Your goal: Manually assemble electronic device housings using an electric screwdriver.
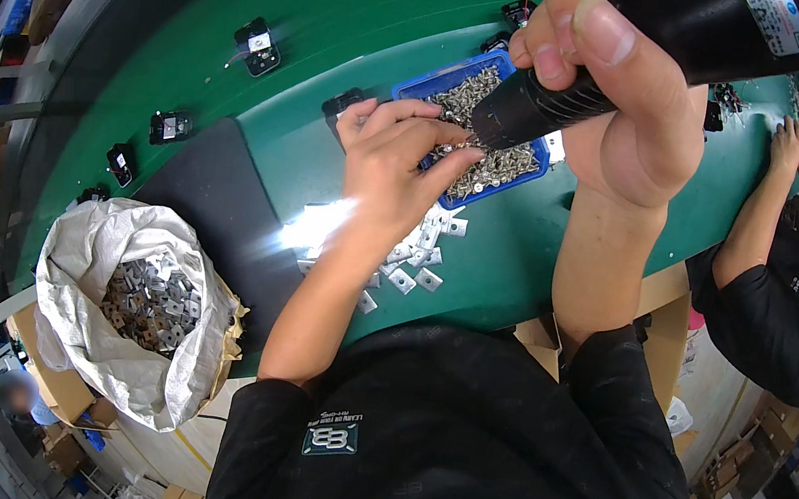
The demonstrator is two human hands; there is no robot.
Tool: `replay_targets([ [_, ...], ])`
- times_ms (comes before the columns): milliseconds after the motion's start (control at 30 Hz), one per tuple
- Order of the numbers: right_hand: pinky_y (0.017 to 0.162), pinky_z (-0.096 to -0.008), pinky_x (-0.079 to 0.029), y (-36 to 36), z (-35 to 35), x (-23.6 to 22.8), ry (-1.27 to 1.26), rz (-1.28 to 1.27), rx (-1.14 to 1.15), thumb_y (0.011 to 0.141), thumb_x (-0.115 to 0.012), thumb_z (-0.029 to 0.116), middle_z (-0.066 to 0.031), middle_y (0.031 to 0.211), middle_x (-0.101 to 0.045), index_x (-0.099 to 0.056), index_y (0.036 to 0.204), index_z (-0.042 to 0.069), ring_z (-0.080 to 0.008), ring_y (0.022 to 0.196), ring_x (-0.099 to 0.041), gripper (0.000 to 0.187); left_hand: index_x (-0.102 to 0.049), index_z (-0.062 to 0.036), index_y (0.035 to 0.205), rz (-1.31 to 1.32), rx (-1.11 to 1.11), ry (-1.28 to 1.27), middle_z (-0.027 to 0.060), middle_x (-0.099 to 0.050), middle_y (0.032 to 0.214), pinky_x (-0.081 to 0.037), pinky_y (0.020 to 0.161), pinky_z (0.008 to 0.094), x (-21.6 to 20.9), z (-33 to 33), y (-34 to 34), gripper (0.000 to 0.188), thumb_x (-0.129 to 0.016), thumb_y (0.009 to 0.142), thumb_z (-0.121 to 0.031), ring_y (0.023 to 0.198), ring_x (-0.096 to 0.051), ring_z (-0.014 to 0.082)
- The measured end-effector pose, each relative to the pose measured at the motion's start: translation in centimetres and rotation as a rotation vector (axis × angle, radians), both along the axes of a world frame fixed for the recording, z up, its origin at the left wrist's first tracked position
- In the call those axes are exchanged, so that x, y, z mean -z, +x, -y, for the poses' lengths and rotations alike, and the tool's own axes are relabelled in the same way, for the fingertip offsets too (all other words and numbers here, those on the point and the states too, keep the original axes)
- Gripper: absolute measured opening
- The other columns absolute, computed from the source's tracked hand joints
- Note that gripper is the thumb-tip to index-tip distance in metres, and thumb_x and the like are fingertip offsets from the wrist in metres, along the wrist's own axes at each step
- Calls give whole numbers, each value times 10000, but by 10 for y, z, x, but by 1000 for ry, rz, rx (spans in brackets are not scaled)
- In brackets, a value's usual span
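My right hand (639, 120) is wrapped round a black powered screwdriver (539, 106), its nose pointing down and left. Just below that nose, my left hand (391, 163) has thumb and forefinger brought together at the tool's tip; whatever they pinch is too small to make out. Both hands are over a blue tray (500, 191) filled with silvery screws (468, 95). Below my left wrist, small flat metal plates with holes (402, 280) lie scattered on the green tabletop. A black part (343, 106) sits behind my left fingers, partly covered by them.
At the left, a white woven sack (80, 258) holds many metal pieces (160, 304), beside a dark mat (225, 196). Several small black units (258, 46) stand on the green belt (341, 0) beyond the table. A co-worker (766, 298) works farther right at the same bench.
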State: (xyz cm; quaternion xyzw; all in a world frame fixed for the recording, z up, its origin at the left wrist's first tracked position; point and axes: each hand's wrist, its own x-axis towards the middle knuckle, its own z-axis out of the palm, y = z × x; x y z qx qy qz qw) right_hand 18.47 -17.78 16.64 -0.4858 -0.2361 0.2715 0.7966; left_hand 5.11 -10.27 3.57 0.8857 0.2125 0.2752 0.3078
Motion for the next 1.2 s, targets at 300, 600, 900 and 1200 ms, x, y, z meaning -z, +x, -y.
replay_targets([
  [300, 546, -254, -488, 11, -2, 15, 154, 32, -58, 714, -753, 81, -91, 701, -606, -566, 1110, -68, -137, 548, -571, 463, -760, -137, 821, 59, -8, 2, 1, -747, 864, -297, 1025, 430, -3, 0, 4, 169, -811, 746, -280, 1023, -662, 166],
  [600, 553, -262, -492, 3, 1, 7, 46, 52, 8, 736, -756, 94, -80, 717, -600, -552, 1130, -66, -130, 554, -562, 472, -748, -96, 811, 88, -17, -22, 39, -737, 819, -377, 1014, 439, -6, 3, 7, 172, -813, 748, -243, 860, -700, 184],
  [900, 559, -269, -495, 13, -6, 22, 213, 57, -47, 743, -754, 109, -77, 711, -596, -545, 1123, -69, -129, 556, -562, 469, -734, -66, 822, 126, -16, -64, 62, -728, 784, -472, 944, 406, -5, 2, 10, 134, -792, 767, -173, 721, -694, 214],
  [1200, 635, -228, -494, 17, 2, 21, 121, 157, -109, 742, -820, 109, -4, 730, -643, -638, 967, 10, -59, 669, -613, 305, -719, -33, 920, 104, -25, 50, 104, -713, 790, -478, 952, 418, -8, 0, 7, 200, -788, 752, -117, 755, -688, 236],
])
